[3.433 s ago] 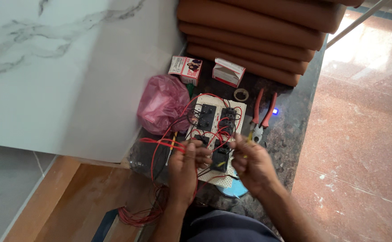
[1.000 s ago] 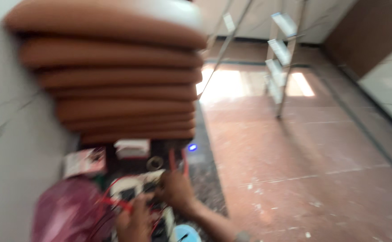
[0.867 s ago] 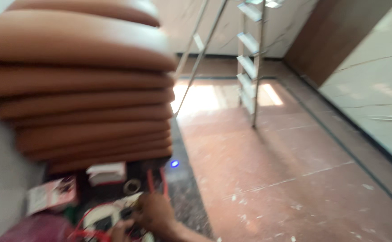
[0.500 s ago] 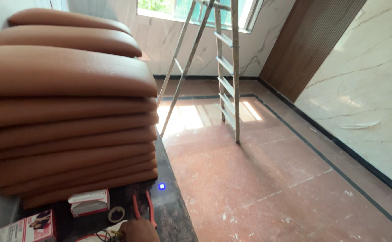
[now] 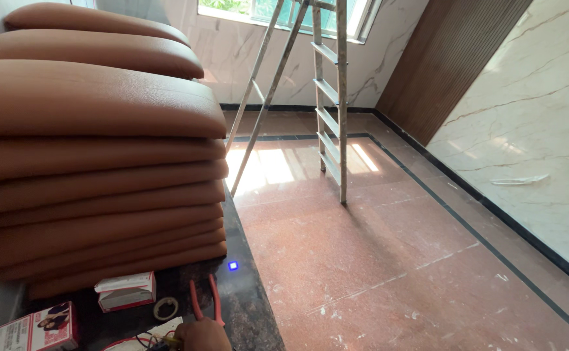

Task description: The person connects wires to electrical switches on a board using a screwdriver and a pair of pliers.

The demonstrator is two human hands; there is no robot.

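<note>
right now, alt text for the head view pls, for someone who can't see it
One hand shows at the bottom edge on a dark counter, beside red-handled pliers, a tape roll and small boxes. A stack of brown cushions fills the left; a ladder stands on the reddish floor.

Red-handled pliers (image 5: 205, 300) lay flat near the worktop's front right edge, handles pointing toward the back, their jaw end hidden under the hand. Just left, red wires (image 5: 143, 340) trailed over a pale board at the front, mostly cut off.
</note>
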